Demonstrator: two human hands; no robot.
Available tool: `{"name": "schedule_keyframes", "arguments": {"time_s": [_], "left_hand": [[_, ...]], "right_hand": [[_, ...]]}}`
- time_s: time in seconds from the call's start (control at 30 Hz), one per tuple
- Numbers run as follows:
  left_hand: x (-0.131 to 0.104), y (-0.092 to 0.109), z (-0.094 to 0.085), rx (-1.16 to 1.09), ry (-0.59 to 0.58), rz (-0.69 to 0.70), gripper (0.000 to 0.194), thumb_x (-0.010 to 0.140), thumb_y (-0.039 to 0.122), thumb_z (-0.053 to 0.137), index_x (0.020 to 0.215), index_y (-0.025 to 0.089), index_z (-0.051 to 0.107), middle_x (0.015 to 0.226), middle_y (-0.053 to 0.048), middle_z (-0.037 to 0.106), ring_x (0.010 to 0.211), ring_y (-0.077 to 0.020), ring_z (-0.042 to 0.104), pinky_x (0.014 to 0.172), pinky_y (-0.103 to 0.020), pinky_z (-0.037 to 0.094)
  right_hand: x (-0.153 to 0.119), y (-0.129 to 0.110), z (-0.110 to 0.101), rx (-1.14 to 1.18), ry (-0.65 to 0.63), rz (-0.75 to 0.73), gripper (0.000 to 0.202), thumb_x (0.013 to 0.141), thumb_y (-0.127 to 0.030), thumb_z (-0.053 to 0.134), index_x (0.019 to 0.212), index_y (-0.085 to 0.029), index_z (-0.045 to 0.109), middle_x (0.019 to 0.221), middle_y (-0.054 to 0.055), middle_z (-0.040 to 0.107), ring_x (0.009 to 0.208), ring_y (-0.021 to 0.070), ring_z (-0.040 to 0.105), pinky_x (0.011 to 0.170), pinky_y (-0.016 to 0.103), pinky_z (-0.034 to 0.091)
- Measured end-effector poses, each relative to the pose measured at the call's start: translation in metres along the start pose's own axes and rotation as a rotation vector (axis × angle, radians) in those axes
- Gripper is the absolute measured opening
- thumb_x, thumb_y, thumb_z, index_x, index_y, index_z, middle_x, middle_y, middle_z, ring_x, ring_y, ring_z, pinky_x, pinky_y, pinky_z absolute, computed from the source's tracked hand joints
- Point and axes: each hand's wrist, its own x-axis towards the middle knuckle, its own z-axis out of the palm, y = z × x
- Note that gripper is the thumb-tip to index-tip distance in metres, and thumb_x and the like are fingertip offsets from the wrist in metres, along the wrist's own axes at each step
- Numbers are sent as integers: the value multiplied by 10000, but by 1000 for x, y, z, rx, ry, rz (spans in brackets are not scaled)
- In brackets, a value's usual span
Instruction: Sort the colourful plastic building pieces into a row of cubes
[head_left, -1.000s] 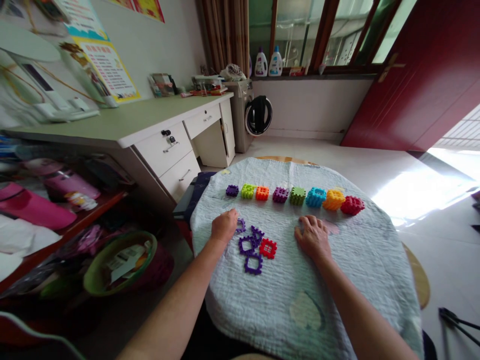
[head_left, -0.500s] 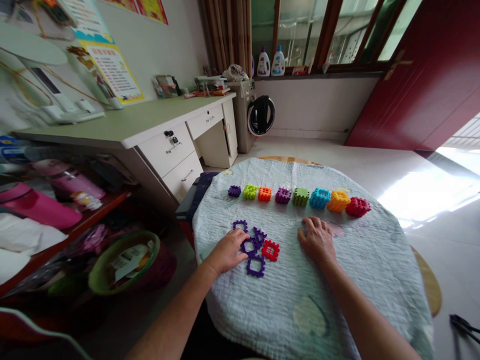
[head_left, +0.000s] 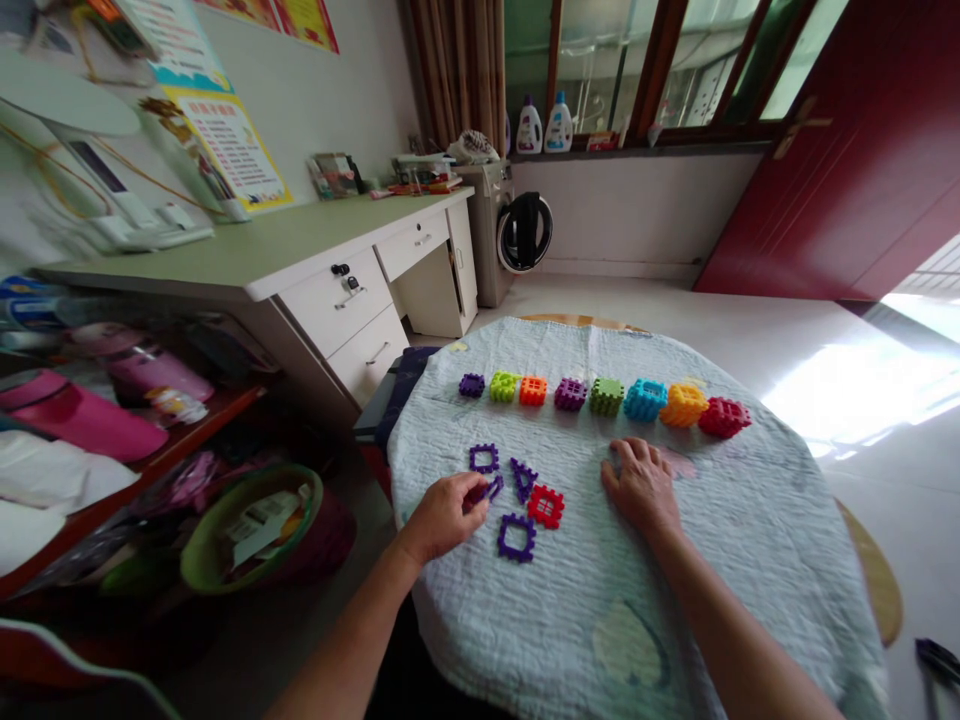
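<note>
My left hand (head_left: 448, 512) pinches a purple square building piece (head_left: 493, 488), tilted up off the cloth and partly hidden by my fingers. Around it lie a purple square frame (head_left: 484, 458), a purple triangle piece (head_left: 523, 480), another purple frame (head_left: 517, 538) and a red window piece (head_left: 546, 507). My right hand (head_left: 643, 485) rests palm down on the cloth, fingers spread, holding nothing. Beyond both hands runs a row of stacked pieces: purple (head_left: 472, 385), lime (head_left: 504, 386), orange (head_left: 533, 390), violet (head_left: 571, 394), green (head_left: 607, 397), blue (head_left: 646, 400), yellow (head_left: 684, 404) and red (head_left: 724, 417).
A pale cloth (head_left: 570, 620) covers the round table. To the left stand a desk (head_left: 247, 250) with drawers, a shelf with pink bottles (head_left: 82, 415) and a bin (head_left: 202, 560). A washing machine (head_left: 491, 230) and a red door (head_left: 847, 160) are behind.
My left hand has drawn back slightly to the left, lifting and tilting one purple square away from the triangle. My right hand stays flat on the cloth.
</note>
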Motion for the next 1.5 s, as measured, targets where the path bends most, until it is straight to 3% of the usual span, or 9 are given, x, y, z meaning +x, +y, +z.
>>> {"name": "schedule_keyframes", "arguments": {"time_s": [0.2, 0.3, 0.43, 0.6, 0.77, 0.87, 1.1, 1.3, 1.5], "left_hand": [[5, -12, 3, 71, 182, -131, 318, 781, 116, 513, 1075, 204, 594, 939, -39, 660, 896, -188, 627, 836, -315, 498], [6, -13, 6, 94, 274, -34, 447, 722, 65, 515, 1140, 214, 573, 1128, -68, 609, 1096, -215, 568, 974, -359, 470], [5, -12, 10, 76, 198, 91, 608, 690, 89, 552, 1284, 208, 501, 1222, -90, 578, 1188, -242, 520, 1075, -415, 408], [6, -10, 24, 113, 202, 85, 724, 732, 249, 667, 1396, 222, 380, 1319, -115, 541, 1237, -292, 494, 1085, -488, 387], [6, -5, 43, 123, 335, 21, 788, 740, 149, 631, 1437, 207, 267, 1259, -124, 568, 1163, -270, 542, 1040, -463, 419], [12, -4, 33, 109, 377, -6, 696, 727, 120, 631, 1361, 221, 363, 1190, -102, 596, 1113, -258, 560, 1007, -447, 436], [54, -15, -18, 317, 43, 67, 492, 677, 107, 666, 1150, 210, 578, 1155, -77, 633, 1095, -264, 547, 997, -415, 412], [74, -17, -22, 360, -116, 149, 514, 667, 176, 694, 1169, 201, 589, 1175, -84, 617, 1100, -268, 545, 992, -378, 421], [72, -16, -22, 421, -121, 65, 379, 689, 279, 696, 1048, 172, 635, 1043, -95, 611, 1010, -269, 579, 903, -362, 469]], "right_hand": [[0, 2, 2, 10, 18, -13, 282, 895, -362, 512, 1127, -216, 580, 1176, 83, 576, 1040, 251, 478, 874, 376, 343], [0, 2, 2, 12, 17, -13, 286, 901, -368, 503, 1131, -216, 579, 1174, 81, 577, 1051, 254, 480, 879, 378, 348], [0, 3, 3, 19, 15, -13, 295, 893, -363, 512, 1142, -219, 580, 1173, 81, 577, 1066, 259, 478, 882, 386, 352], [1, 3, 2, 20, 1, -14, 295, 893, -368, 506, 1137, -219, 582, 1182, 84, 579, 1066, 262, 475, 888, 395, 346], [0, 2, 1, 9, -5, -12, 301, 910, -380, 485, 1143, -212, 575, 1184, 81, 576, 1073, 261, 480, 902, 393, 344], [1, 3, 2, 7, 2, -14, 299, 909, -380, 491, 1141, -212, 575, 1181, 81, 579, 1069, 260, 481, 907, 392, 343], [1, 4, 5, 24, 20, -16, 289, 901, -370, 506, 1137, -220, 577, 1168, 77, 582, 1052, 250, 484, 895, 385, 350], [0, 2, 3, 20, 14, -4, 288, 902, -371, 509, 1137, -217, 577, 1178, 75, 582, 1048, 252, 494, 905, 388, 355], [0, 2, 2, 16, 6, -5, 279, 910, -369, 499, 1131, -217, 577, 1182, 75, 579, 1051, 253, 497, 910, 393, 356]]}}
